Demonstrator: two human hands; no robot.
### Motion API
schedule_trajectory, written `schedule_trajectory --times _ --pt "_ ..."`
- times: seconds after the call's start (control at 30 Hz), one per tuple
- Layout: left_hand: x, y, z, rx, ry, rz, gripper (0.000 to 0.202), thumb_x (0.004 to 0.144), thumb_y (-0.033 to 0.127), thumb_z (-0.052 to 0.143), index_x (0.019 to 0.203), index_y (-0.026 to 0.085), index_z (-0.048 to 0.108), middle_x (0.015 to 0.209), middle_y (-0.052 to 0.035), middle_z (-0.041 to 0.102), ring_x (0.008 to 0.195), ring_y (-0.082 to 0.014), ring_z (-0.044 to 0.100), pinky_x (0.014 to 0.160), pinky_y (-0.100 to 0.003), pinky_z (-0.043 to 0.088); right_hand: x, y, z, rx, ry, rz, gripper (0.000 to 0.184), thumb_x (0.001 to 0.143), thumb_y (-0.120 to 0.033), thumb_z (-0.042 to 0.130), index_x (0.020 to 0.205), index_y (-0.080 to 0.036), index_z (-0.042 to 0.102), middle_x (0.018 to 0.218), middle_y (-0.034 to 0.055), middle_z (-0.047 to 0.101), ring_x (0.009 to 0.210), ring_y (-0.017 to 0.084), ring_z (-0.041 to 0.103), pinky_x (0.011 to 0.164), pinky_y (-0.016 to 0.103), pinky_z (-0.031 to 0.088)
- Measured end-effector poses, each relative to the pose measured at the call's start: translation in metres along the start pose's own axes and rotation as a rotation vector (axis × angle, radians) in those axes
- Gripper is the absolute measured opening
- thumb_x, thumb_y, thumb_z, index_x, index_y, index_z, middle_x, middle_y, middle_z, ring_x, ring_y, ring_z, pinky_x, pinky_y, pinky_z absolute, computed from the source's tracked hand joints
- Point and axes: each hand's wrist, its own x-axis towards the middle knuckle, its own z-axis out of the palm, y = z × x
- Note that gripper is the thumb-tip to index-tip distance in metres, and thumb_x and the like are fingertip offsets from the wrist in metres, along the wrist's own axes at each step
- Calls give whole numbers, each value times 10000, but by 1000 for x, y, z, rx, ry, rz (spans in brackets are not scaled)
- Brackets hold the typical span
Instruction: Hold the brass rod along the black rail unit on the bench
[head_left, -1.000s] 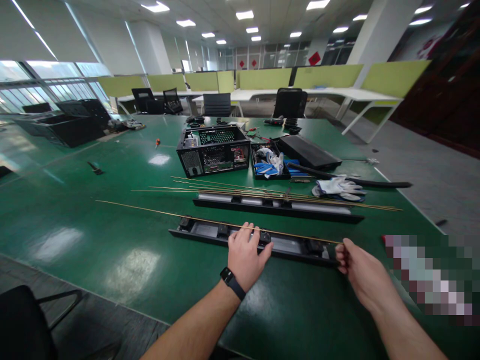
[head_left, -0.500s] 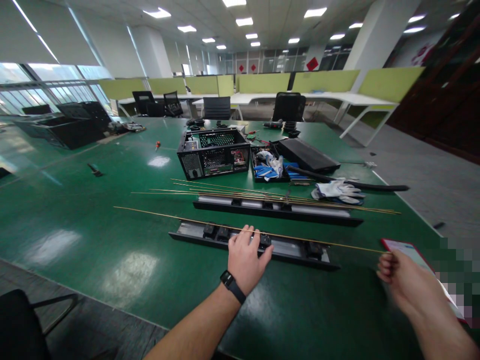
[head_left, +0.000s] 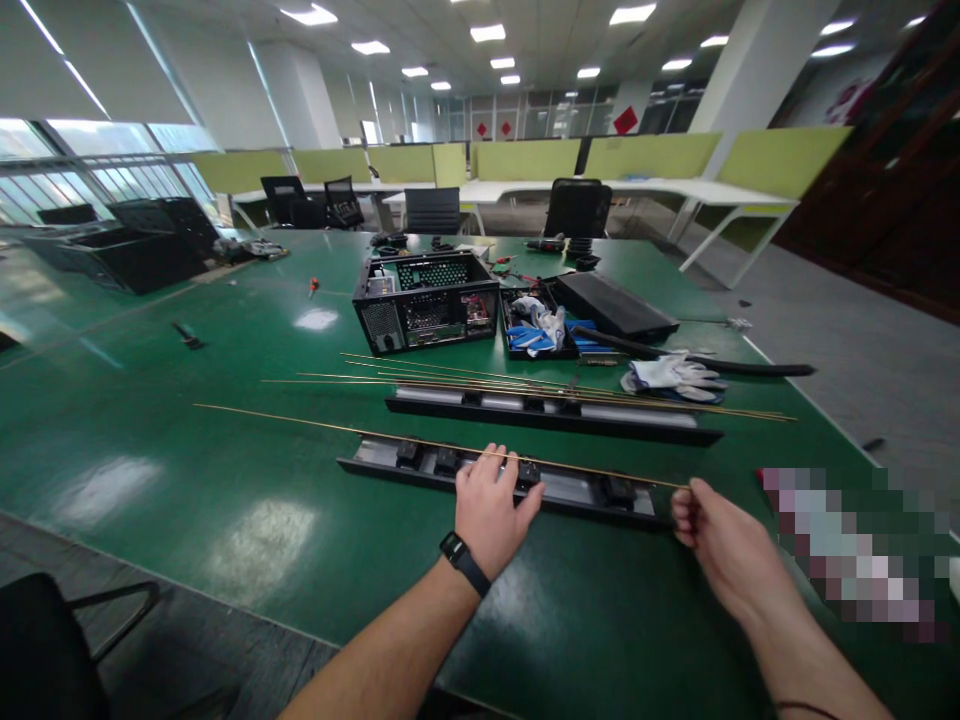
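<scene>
My left hand (head_left: pixel 491 505) rests palm down on the near black rail (head_left: pixel 577 492), fingers spread over its black clips. My right hand (head_left: pixel 712 545) pinches the right end of a thin brass rod (head_left: pixel 315 427) that runs leftward across the rail and over the green table (head_left: pixel 187 500). A second black rail (head_left: pixel 555 412) lies just behind, with several more brass rods (head_left: pixel 450 378) on and beside it.
An open black computer case (head_left: pixel 426 300) stands behind the rods, with a black tray of gloves and parts (head_left: pixel 536 325) and a flat black panel (head_left: pixel 615 305) to its right. White work gloves (head_left: pixel 675 377) and a black hose (head_left: pixel 720 362) lie at the right. A blurred patch (head_left: pixel 847 545) covers the near right.
My right hand pulled the rod out to the right half a second ago, then pushed it back left to the rail's right end. My left hand stayed on the rail.
</scene>
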Motion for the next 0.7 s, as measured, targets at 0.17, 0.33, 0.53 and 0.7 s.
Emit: schedule_trajectory --times 0.17,0.33,0.53,0.7 --pt "0 0 0 2 6 2 406 967 452 676 1280 193 684 1376 -153 714 1360 -323 618 1028 -515 519 -4 3 11 -98 8 -59 542 658 -690 797 745 -163 700 731 56 638 605 134 509 487 243 364" --pt "-1 -1 0 -8 9 2 404 964 453 681 1276 196 685 1368 -155 716 1360 -325 618 1031 -518 514 2 9 7 -119 6 -71 554 678 -703 791 786 -162 740 773 66 674 665 155 552 518 246 394" --pt "0 0 -1 -17 -1 -4 407 954 443 700 1271 188 683 1350 -150 726 1351 -318 624 1051 -528 502 5 11 4 -104 0 -68 576 676 -723 807 788 -161 747 787 82 687 679 165 566 516 247 411" --pt "0 0 -1 -20 -5 -10 404 954 447 700 1269 195 685 1352 -146 726 1355 -314 621 1063 -526 494 7 8 0 -8 26 -58 457 726 -611 806 761 -161 735 755 81 666 632 143 535 484 226 403"
